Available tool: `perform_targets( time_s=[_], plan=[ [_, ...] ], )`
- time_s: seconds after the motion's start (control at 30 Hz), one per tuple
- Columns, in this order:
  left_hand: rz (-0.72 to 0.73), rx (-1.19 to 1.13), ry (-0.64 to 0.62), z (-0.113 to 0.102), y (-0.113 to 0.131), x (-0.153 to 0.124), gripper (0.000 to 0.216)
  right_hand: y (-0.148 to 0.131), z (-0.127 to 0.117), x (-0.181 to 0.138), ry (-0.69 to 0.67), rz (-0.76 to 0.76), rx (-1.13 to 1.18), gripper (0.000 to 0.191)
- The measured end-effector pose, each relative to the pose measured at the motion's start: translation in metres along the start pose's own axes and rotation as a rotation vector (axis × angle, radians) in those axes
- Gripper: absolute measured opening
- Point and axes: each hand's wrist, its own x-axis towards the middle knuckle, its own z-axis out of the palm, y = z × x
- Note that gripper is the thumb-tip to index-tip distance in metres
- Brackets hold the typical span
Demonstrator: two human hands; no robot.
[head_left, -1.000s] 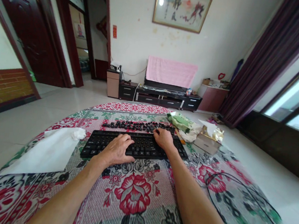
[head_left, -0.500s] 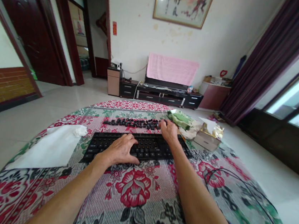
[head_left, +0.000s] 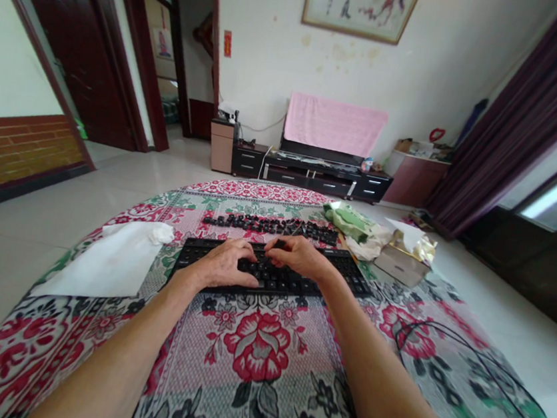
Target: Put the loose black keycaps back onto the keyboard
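A black keyboard (head_left: pixel 320 286) lies across the flowered tablecloth in front of me, with part of its keys hidden under my hands. My left hand (head_left: pixel 225 262) rests on its left half, thumb and fingers apart and nothing in them. Just right of it, my right hand (head_left: pixel 296 256) is above the middle of the keyboard with its fingertips pinched together. A small black piece (head_left: pixel 279 243) shows at those fingers, too small to name for sure. Beyond the keyboard stretches a row of loose black keycaps (head_left: pixel 237 221).
On the left lies a white sheet (head_left: pixel 101 262) with a crumpled tissue (head_left: pixel 161 233) at its corner. To the right are a green plastic packet (head_left: pixel 347 222) and an opened box (head_left: pixel 401 260). A black cable (head_left: pixel 464 347) loops over the tablecloth (head_left: pixel 262 348) at right.
My right hand has come from the loose keycaps back toward me and left, over the keyboard beside my left hand. The left hand stays on the keyboard. The view has shifted slightly.
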Motion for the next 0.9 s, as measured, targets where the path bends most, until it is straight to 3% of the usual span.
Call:
perform_targets(
  time_s=[0.27,0.6,0.9],
  plan=[
    [-0.019,-0.001,-0.010,0.000,0.000,0.000,0.040,-0.012,0.004,-0.003,-0.057,-0.115,-0.313,0.018],
    [-0.044,-0.016,-0.013,0.001,0.000,0.000,0.045,-0.014,0.017,0.002,-0.071,-0.173,-0.380,0.021],
    [-0.008,0.018,-0.001,0.001,0.000,0.000,0.041,-0.002,0.015,0.006,-0.018,-0.126,-0.070,0.015]
  ],
)
